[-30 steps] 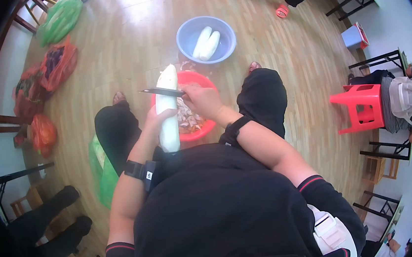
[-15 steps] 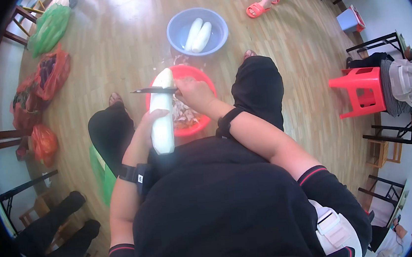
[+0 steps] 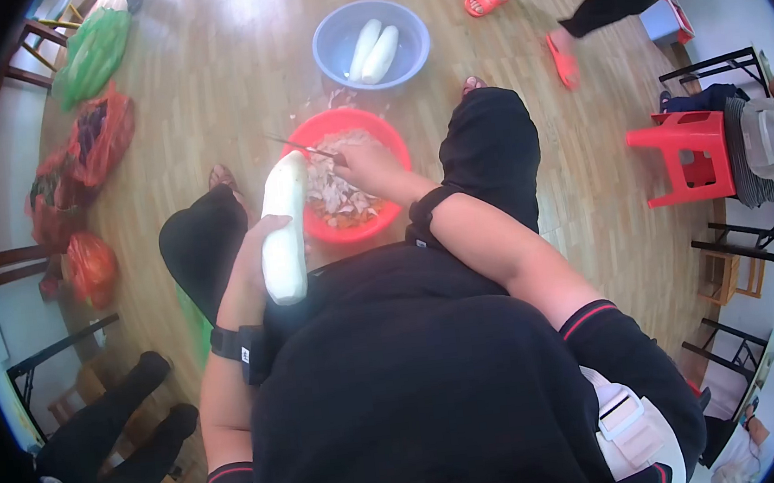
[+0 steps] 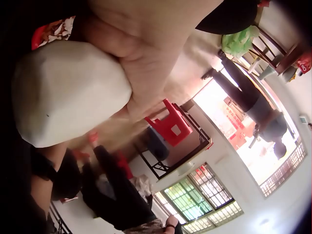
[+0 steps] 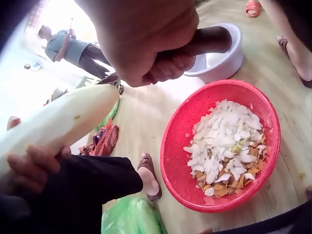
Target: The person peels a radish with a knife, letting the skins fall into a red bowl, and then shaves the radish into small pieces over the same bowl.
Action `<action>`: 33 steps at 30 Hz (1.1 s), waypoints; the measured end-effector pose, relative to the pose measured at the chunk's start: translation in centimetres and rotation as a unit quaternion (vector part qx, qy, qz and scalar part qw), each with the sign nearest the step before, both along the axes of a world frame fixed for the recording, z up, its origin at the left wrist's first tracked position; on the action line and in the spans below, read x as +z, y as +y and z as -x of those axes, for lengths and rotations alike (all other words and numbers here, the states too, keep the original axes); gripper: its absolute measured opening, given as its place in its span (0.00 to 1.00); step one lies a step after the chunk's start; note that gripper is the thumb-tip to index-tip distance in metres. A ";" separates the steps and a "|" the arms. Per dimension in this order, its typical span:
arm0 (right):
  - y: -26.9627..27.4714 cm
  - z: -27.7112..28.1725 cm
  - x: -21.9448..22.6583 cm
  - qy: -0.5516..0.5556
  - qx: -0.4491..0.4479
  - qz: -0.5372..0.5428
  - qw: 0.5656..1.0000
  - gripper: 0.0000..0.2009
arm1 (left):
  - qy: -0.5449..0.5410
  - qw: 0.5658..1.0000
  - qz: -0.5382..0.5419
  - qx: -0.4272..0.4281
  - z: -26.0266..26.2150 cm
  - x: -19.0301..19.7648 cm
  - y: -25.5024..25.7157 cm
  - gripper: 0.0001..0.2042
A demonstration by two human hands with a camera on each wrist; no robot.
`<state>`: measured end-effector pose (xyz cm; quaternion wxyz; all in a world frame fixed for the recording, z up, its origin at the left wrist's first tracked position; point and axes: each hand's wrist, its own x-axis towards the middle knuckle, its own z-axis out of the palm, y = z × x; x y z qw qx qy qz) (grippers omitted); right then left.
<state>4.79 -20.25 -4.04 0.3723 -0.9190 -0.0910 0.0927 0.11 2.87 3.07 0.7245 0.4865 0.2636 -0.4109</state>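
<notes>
A long peeled white radish stands tilted in front of my body, its tip toward the red basin. Round its middle my left hand grips it; its blunt lower end fills much of the left wrist view. My right hand holds a knife by its brown handle, fingers curled round it. The blade points left, just above the radish's upper tip. Beneath the hands, the basin holds white peelings over orange-brown ones.
Beyond the red basin, a blue basin holds two peeled radishes. Red bags and a green bag lie along the left. A red stool stands right. Someone in orange slippers is at upper right.
The radish has shifted left and toward my body with my left hand. The knife, earlier across the radish, is now angled near its tip. A person's legs have moved in at upper right.
</notes>
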 end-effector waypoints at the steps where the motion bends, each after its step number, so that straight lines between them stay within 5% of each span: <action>1: 0.3 0.3 1.0 0.001 0.003 0.000 1.000 0.10 | 0.001 1.000 0.000 0.003 0.1 0.3 -0.1 0.24; 6: 1.5 1.0 3.0 -0.075 0.063 -0.013 0.995 0.10 | -0.033 0.991 0.127 0.024 0.9 1.1 -1.8 0.24; 9: 1.5 1.4 3.5 -0.102 0.075 -0.003 0.992 0.11 | -0.022 0.981 0.166 0.098 1.2 0.9 -2.8 0.24; 14: 1.3 1.6 3.9 -0.119 0.092 0.005 0.989 0.11 | -0.037 0.977 0.186 0.099 0.9 0.0 -2.7 0.24; 33: 0.4 -0.5 1.1 -0.154 -0.016 0.068 0.986 0.11 | -0.053 0.973 0.218 0.052 1.4 0.1 -2.4 0.26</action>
